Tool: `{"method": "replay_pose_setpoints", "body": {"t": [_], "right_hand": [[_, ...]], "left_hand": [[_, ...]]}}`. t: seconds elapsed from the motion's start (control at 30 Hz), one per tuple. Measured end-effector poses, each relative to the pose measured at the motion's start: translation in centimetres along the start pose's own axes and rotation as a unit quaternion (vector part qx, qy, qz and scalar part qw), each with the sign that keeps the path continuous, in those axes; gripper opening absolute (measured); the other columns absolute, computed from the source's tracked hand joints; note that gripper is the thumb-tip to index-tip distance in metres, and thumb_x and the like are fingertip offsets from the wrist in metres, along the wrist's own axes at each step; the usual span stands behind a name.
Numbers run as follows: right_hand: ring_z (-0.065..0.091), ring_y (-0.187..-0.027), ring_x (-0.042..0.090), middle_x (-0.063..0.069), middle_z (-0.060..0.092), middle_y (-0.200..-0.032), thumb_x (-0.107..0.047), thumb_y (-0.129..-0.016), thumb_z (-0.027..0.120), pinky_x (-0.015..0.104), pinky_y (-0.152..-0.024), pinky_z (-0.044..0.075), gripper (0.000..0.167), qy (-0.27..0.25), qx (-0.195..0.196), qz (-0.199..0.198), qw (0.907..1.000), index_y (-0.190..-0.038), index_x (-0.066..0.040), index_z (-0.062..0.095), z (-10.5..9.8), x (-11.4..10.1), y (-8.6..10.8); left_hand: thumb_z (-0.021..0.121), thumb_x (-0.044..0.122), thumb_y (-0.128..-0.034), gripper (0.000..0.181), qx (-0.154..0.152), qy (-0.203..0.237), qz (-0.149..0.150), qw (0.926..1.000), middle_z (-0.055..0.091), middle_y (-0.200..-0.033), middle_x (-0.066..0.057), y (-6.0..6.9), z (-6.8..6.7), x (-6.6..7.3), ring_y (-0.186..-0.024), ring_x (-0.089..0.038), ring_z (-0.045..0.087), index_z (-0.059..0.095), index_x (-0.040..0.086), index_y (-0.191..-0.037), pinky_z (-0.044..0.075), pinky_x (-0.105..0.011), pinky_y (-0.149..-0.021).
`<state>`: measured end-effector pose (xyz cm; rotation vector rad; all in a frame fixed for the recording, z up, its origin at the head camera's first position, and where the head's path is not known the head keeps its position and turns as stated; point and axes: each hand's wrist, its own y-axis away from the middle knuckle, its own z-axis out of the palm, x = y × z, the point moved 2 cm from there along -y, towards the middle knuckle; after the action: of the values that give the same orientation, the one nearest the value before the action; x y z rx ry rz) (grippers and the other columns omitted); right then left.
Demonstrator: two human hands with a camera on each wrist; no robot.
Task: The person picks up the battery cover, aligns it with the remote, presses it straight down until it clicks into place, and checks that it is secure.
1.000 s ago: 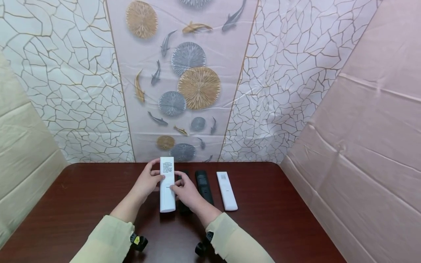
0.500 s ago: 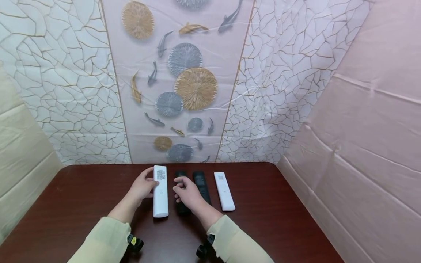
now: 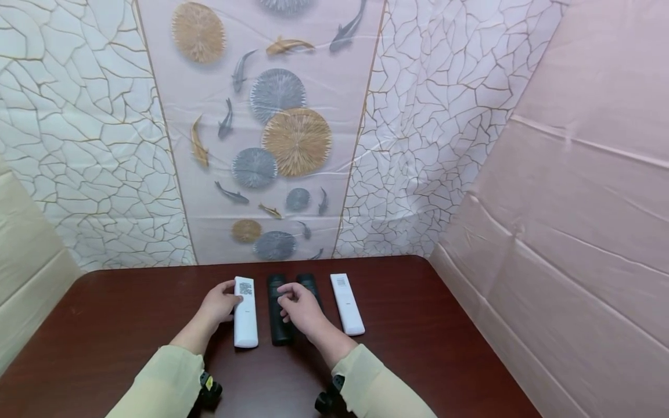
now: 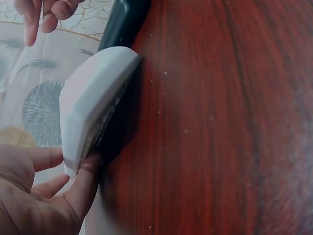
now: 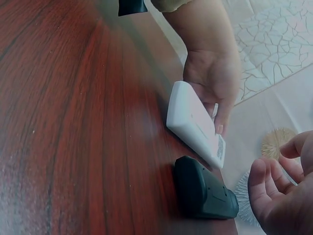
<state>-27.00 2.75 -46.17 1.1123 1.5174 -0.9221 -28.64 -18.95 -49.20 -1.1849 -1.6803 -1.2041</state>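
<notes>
My left hand (image 3: 216,303) grips a white remote control (image 3: 245,320) by its left side, thumb on the upward face, which bears a printed code. In the left wrist view fingertips reach under this remote (image 4: 93,100), and a dark shadow lies between it and the wood. Loosely curled and holding nothing, my right hand (image 3: 304,312) hovers over two black remotes. The nearer black remote (image 3: 280,332) lies just right of the white one; the other black remote (image 3: 308,282) is partly hidden behind the hand.
A second white remote (image 3: 347,306) lies at the right end of the row, printed code upward. The dark red-brown table (image 3: 418,348) ends at a patterned cloth backdrop (image 3: 272,191). Pale cloth (image 3: 564,232) hangs along the right side.
The white remote has come down and left toward the table in my left hand. My right hand has let go of it and now stays above the black remotes. The view has turned slightly right.
</notes>
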Motion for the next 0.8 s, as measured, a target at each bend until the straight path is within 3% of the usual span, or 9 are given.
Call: {"method": "replay_pose_setpoints", "body": {"t": [0.27, 0.43, 0.57, 0.8], "right_hand": [[0.060, -0.072, 0.022, 0.007, 0.060, -0.092, -0.007, -0.099, 0.057, 0.036, -0.064, 0.055, 0.024, 0.000, -0.001, 0.000, 1.0000, -0.122, -0.001, 0.061, -0.03, -0.06, -0.12], [0.057, -0.067, 0.017, 0.003, 0.060, -0.090, -0.009, -0.098, 0.059, 0.035, -0.060, 0.053, 0.021, 0.006, -0.002, -0.001, 1.0000, -0.119, -0.005, 0.063, -0.15, -0.26, 0.25], [0.056, -0.065, 0.017, 0.002, 0.059, -0.088, -0.009, -0.098, 0.059, 0.042, -0.063, 0.054, 0.019, 0.012, -0.003, -0.002, 0.9999, -0.116, -0.006, 0.064, -0.35, -0.26, 0.41], [0.056, -0.065, 0.017, 0.001, 0.059, -0.086, -0.010, -0.098, 0.060, 0.047, -0.066, 0.055, 0.017, 0.017, 0.001, -0.003, 0.9998, -0.113, -0.007, 0.065, -0.71, -0.26, 0.61]], "left_hand": [[0.051, 0.007, -0.1006, 0.058, 0.004, -0.030, 0.004, 0.9995, 0.044, -0.137, -0.032, 0.09, -0.15, 0.13, -0.119, -0.040, 0.053, 0.028, -0.002, -0.153, 0.055, -0.048, -0.084], [0.053, 0.006, -0.0991, 0.054, 0.025, -0.103, 0.008, 0.9944, 0.048, -0.136, -0.032, 0.36, -0.22, 0.55, -0.109, -0.037, 0.059, 0.035, -0.006, -0.149, 0.058, -0.041, -0.071], [0.053, 0.007, -0.0986, 0.049, 0.031, -0.149, 0.010, 0.9883, 0.054, -0.130, -0.030, 0.63, -0.34, 0.73, -0.098, -0.033, 0.063, 0.042, -0.007, -0.144, 0.057, -0.036, -0.063], [0.053, 0.007, -0.0985, 0.043, 0.029, -0.159, 0.011, 0.9868, 0.055, -0.128, -0.031, 0.61, -0.26, 0.73, -0.092, -0.032, 0.066, 0.048, -0.010, -0.138, 0.057, -0.035, -0.063]]}}
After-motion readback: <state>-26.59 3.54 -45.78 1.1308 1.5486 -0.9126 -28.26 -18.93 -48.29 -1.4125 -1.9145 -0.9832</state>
